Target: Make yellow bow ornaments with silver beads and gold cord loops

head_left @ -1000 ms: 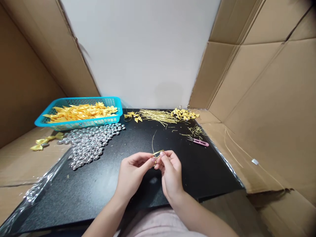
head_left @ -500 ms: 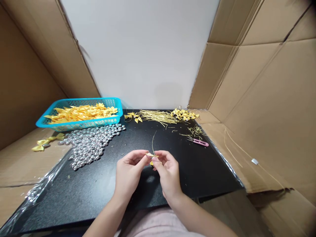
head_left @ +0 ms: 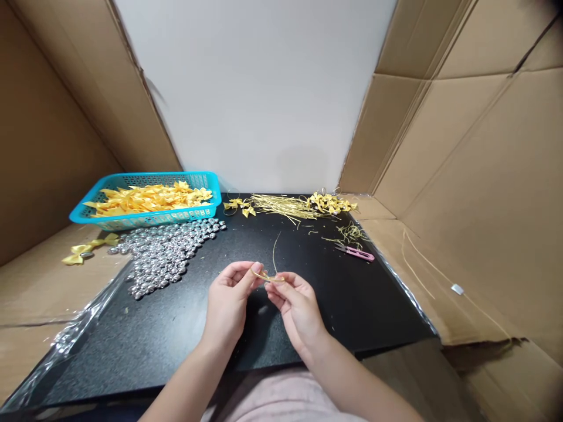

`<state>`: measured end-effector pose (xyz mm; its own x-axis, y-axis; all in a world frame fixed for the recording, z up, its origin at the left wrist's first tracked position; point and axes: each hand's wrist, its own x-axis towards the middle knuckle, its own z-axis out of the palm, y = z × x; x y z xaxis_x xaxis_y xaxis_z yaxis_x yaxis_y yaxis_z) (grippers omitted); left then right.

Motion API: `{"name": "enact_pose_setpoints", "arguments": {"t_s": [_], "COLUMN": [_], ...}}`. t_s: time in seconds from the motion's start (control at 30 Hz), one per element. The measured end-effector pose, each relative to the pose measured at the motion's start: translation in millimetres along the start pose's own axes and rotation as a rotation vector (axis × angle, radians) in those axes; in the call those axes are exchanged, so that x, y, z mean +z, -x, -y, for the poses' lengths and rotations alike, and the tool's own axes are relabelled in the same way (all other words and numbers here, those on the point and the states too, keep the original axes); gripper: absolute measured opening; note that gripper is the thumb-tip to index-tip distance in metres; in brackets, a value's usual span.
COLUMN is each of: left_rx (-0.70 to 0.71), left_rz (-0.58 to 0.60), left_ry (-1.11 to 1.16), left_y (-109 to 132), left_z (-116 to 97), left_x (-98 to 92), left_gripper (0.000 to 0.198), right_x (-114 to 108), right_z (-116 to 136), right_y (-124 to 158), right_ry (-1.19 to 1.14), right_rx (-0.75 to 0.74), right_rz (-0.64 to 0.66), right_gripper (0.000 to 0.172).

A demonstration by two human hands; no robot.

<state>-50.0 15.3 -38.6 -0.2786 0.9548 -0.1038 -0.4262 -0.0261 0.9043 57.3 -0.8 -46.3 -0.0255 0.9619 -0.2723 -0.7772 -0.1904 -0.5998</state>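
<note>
Above the black table (head_left: 176, 328), the left hand (head_left: 229, 305) and right hand (head_left: 297, 308) each pinch an end of a thin gold cord (head_left: 268, 276) between closed fingertips. Silver beads (head_left: 165, 252) lie to the left, well apart

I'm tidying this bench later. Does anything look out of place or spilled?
One yellow bow lies alone on the cardboard, off the black mat and outside the blue basket. Gold thread scraps are strewn beside the pink snips.
</note>
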Motion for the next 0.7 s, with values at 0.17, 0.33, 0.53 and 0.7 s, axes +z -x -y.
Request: {"name": "enact_pose_setpoints", "arguments": {"t_s": [0.17, 0.33, 0.53, 0.7], "left_rx": [0.112, 0.224, 0.253, 0.268], "left_rz": [-0.035, -0.073, -0.052, -0.017], "left_ry": [-0.07, 0.018, 0.001, -0.023], "left_y": [2, 2, 4, 6], "left_z": [3, 6, 6, 6], "left_x": [-1.2, -2.1, -0.5, 1.6], "left_gripper": [0.027, 0.026, 0.025, 0.025], "right_x": [-2, 1, 6, 5], "right_z": [-3, -7, -11, -11], "right_y": [-1, 1, 2, 1], "right_ry": [-0.054, -0.062, -0.105, -0.1], "right_rx": [0.0, -0.019, -0.017, -0.044], "right_rz": [-0.001, 0.077, 0.082, 0.1], "right_gripper": [0.024, 0.023, 0.023, 0.017]}}
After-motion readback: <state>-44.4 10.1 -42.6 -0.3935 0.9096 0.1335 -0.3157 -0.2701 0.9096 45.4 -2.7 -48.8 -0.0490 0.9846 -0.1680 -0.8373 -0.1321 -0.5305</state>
